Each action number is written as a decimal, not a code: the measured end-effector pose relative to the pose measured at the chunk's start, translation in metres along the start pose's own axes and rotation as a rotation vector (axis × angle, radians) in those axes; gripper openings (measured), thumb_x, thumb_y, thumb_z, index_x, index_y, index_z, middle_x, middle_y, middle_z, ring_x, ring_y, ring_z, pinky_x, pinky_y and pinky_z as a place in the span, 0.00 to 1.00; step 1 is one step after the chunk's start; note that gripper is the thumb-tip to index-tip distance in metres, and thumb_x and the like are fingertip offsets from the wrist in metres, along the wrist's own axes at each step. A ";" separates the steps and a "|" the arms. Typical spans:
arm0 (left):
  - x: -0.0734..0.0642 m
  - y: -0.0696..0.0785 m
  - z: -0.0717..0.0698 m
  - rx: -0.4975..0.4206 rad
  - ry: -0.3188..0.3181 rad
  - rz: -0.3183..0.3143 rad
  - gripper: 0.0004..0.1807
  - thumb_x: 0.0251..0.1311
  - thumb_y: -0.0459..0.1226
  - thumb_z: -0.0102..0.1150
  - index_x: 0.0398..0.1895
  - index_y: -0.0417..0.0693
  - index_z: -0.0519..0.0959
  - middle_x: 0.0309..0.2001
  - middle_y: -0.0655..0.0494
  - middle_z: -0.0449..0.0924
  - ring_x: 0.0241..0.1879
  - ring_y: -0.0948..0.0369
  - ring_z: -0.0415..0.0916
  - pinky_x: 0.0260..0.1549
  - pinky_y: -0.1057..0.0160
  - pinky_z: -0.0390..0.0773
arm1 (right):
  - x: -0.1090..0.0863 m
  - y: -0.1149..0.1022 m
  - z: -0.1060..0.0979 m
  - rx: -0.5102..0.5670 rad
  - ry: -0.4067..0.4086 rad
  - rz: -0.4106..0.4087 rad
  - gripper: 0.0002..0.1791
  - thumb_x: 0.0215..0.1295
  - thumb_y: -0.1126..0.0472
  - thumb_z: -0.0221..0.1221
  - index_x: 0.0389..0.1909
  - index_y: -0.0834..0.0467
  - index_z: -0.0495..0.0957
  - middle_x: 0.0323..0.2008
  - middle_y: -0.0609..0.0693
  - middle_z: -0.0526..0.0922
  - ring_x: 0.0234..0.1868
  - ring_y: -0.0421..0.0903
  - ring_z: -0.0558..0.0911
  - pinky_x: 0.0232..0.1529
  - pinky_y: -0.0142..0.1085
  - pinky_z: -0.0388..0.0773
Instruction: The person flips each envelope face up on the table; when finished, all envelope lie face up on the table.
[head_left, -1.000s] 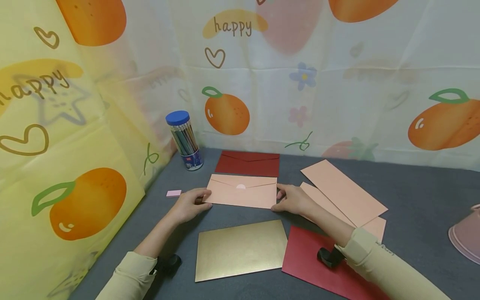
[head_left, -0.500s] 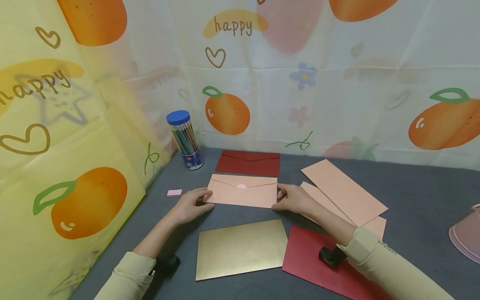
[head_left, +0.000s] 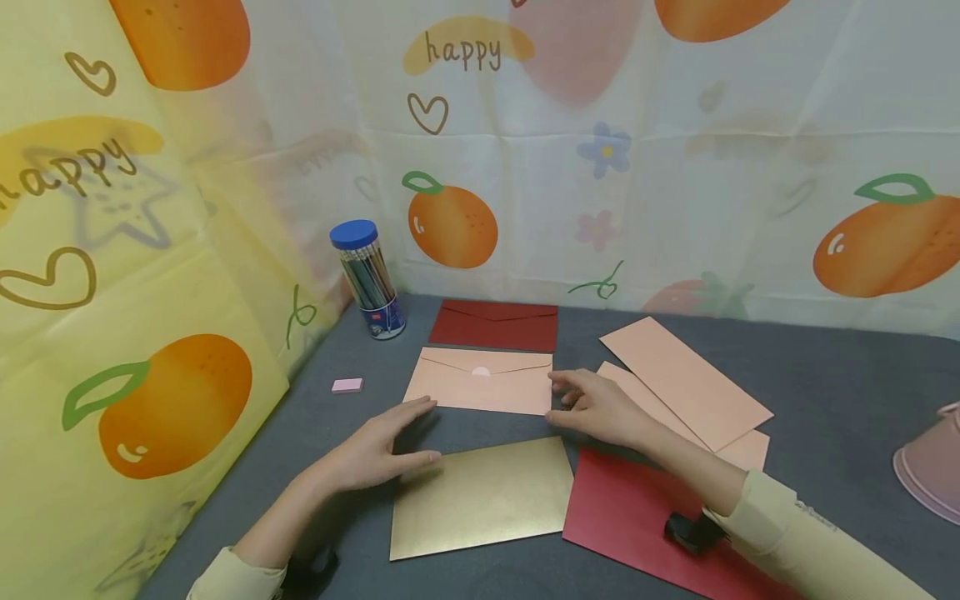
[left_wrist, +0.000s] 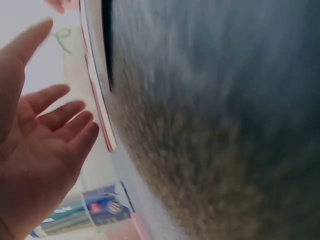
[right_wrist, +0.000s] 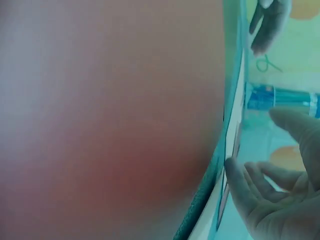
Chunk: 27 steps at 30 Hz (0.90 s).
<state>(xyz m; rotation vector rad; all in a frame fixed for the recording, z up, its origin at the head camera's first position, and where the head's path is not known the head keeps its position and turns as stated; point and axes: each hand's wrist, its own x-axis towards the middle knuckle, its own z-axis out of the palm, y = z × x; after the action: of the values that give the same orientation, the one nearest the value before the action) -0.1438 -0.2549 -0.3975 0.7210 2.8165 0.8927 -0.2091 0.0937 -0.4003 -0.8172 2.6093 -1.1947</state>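
Note:
A pale pink envelope (head_left: pixel 480 392) with a pointed flap and a round light sticker lies flat on the dark table in the head view. My left hand (head_left: pixel 367 450) hovers between its lower left corner and the gold envelope (head_left: pixel 482 504), thumb and fingers spread and holding nothing. At the pink envelope's right edge is my right hand (head_left: pixel 600 408), its thumb and fingers apart; whether a fingertip touches the edge I cannot tell. A dark red envelope (head_left: pixel 495 326) lies just behind the pink one. The left wrist view also shows the left hand (left_wrist: pixel 45 135) with its palm bare.
Two more pink envelopes (head_left: pixel 690 383) overlap on the right. A large red envelope (head_left: pixel 637 517) lies partly under my right forearm. A blue-lidded tub of pencils (head_left: pixel 367 279) stands at the back left, near a small pink block (head_left: pixel 347 386). A pink object (head_left: pixel 930 467) stands far right.
My left hand has let go of the pink envelope's left edge and drawn back towards the gold one, fingers spreading. My right hand has loosened and shifted slightly right. The envelope lies in place.

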 end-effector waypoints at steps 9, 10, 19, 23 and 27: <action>-0.025 0.028 0.012 -0.033 -0.318 -0.036 0.59 0.49 0.66 0.64 0.78 0.53 0.48 0.78 0.56 0.40 0.76 0.54 0.34 0.68 0.40 0.49 | -0.029 -0.015 0.013 -0.174 -0.202 -0.161 0.45 0.61 0.41 0.63 0.72 0.60 0.60 0.68 0.54 0.64 0.68 0.51 0.65 0.64 0.50 0.65; -0.026 0.029 0.013 -0.028 -0.334 -0.029 0.60 0.48 0.66 0.65 0.78 0.52 0.47 0.78 0.55 0.39 0.76 0.54 0.33 0.68 0.39 0.49 | -0.033 -0.016 0.014 -0.186 -0.235 -0.158 0.46 0.61 0.38 0.62 0.73 0.58 0.59 0.70 0.53 0.61 0.70 0.51 0.62 0.66 0.50 0.63; -0.031 0.032 0.017 0.014 -0.379 0.009 0.65 0.42 0.67 0.68 0.78 0.50 0.46 0.78 0.54 0.40 0.76 0.55 0.36 0.69 0.43 0.45 | -0.049 -0.027 0.022 -0.336 -0.405 -0.206 0.54 0.58 0.29 0.58 0.76 0.57 0.51 0.76 0.51 0.50 0.75 0.47 0.50 0.70 0.46 0.56; -0.031 0.031 0.017 0.010 -0.384 0.006 0.65 0.42 0.67 0.68 0.78 0.51 0.47 0.78 0.56 0.40 0.76 0.56 0.37 0.70 0.44 0.45 | -0.052 -0.028 0.023 -0.375 -0.425 -0.209 0.55 0.58 0.30 0.59 0.77 0.57 0.50 0.77 0.51 0.49 0.76 0.47 0.49 0.70 0.45 0.55; -0.030 0.030 0.017 0.003 -0.389 0.003 0.63 0.44 0.66 0.68 0.78 0.52 0.48 0.78 0.57 0.42 0.76 0.57 0.38 0.70 0.43 0.46 | -0.053 -0.028 0.023 -0.394 -0.417 -0.237 0.55 0.58 0.30 0.58 0.76 0.58 0.51 0.76 0.53 0.50 0.75 0.49 0.52 0.69 0.46 0.57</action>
<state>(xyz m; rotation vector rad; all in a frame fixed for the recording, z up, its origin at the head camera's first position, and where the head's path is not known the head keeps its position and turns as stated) -0.1009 -0.2387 -0.3958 0.7997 2.4744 0.6629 -0.1450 0.0920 -0.3993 -1.3154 2.4627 -0.4705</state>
